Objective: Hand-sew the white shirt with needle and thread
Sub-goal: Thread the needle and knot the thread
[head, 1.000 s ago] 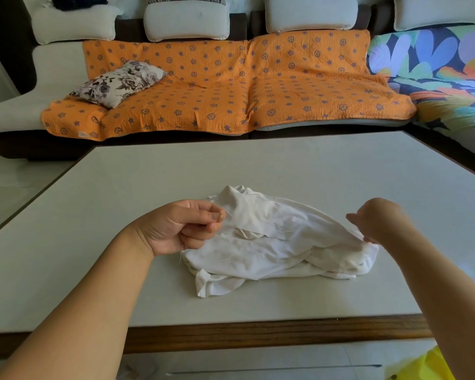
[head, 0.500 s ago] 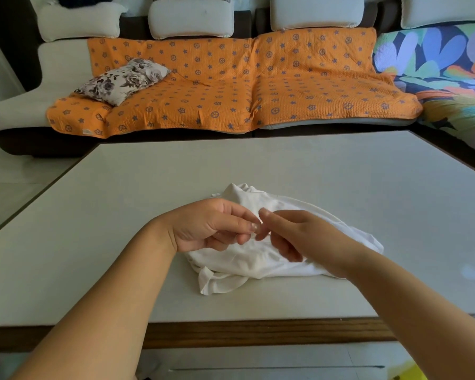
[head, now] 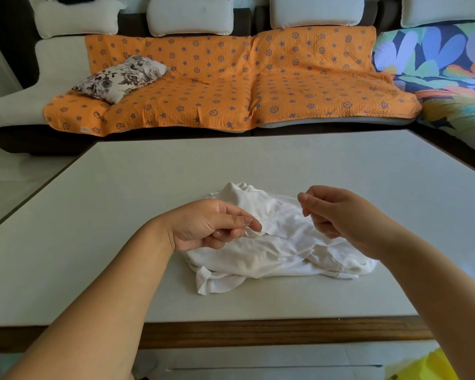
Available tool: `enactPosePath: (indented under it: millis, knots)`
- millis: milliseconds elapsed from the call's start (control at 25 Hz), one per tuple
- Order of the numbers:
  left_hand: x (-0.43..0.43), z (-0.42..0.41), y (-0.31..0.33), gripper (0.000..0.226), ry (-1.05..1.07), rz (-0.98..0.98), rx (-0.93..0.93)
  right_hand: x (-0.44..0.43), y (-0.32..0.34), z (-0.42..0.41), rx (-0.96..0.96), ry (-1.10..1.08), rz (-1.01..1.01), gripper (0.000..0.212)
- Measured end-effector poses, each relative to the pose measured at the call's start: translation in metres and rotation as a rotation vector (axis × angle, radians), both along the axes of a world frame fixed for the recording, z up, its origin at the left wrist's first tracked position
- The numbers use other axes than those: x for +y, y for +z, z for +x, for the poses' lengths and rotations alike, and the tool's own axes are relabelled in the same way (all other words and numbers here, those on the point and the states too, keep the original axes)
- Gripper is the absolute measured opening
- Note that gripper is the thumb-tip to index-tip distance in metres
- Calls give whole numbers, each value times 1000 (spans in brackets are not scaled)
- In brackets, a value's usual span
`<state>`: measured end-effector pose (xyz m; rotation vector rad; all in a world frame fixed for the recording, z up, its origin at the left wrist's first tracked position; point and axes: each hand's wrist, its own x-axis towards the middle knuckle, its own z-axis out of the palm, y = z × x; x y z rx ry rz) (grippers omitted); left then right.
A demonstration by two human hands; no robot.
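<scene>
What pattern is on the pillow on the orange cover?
The pillow has a grey-and-white rose print, seen in the head view.

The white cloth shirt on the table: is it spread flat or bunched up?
Bunched up. The white cloth shirt lies in a crumpled heap of overlapping folds on the pale table.

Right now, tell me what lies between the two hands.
In the head view, only the bunched shirt lies between the left hand and right hand. A faint line across it may be thread; too thin to tell.
</scene>
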<state>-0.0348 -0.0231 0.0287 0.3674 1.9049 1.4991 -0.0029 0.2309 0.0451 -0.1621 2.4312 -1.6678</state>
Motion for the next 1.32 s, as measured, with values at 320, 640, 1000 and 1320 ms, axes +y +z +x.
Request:
enactPosePath:
  millis: [320,640,1000,1320]
  knots:
    - [-8,1,-1,22,25,-19,-6,20,1,-5,185,-167,430,34]
    - [-10,4,2,21,44,-87,-8,30,-7,-12,191,-155,702,32]
    - [5,13,13,19,-93,-236,180,-35,3,22,198,108,283,25]
    - [8,14,10,17,-80,-242,217,-37,-23,9,-180,258,124,34]
